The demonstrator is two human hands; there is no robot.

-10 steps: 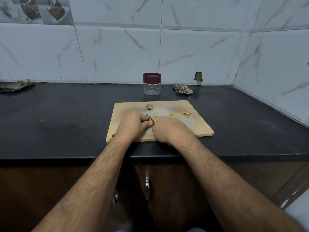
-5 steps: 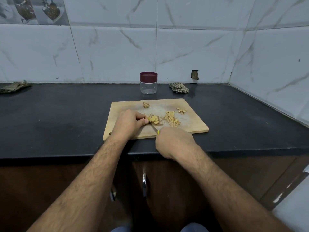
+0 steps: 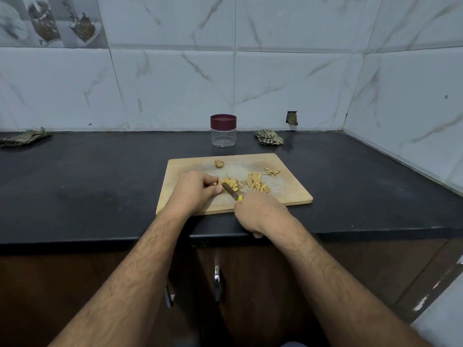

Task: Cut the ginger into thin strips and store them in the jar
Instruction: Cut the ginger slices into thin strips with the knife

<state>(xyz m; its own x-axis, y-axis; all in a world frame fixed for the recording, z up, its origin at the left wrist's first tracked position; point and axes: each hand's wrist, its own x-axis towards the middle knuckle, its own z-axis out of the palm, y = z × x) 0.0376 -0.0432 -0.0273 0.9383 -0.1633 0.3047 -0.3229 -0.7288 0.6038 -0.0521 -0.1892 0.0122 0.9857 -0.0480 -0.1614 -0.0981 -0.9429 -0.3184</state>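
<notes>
Your left hand curls its fingers onto the ginger slices to pin them for the blade. Your right hand grips the yellow-handled knife, its tip angled toward 11 o'clock into the stack. Cut strips are heaped at 3 o'clock of the slices, clear of cutting. The jar waits lidded at 12 o'clock, beyond the cutting board.

Bare counter flanks the cutting board; the jar and cloth stand behind it.
</notes>
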